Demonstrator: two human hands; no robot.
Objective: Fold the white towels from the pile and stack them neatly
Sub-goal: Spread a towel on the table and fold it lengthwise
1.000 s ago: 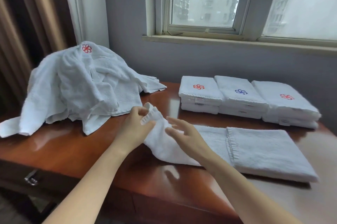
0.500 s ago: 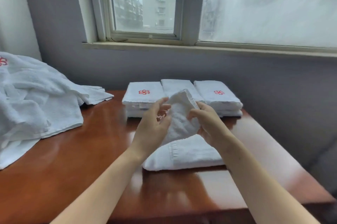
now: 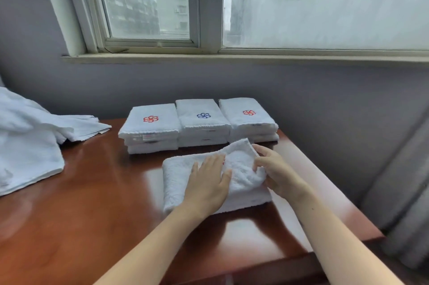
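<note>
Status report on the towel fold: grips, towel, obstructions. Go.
Left grip flat, pressing the towel. Right grip pinching its right end. Towel folded on table, not yet on the three stacks. Nothing between; unfolded pile off left.

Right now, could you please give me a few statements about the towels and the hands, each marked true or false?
1. The left hand lies flat on the front towel. True.
2. Neither hand grips that towel. False: the right hand grips its right end.
3. Every folded stack at the back shows a red flower. False: the middle stack shows a blue one.
4. The unfolded pile lies at the left of the table. True.
</note>
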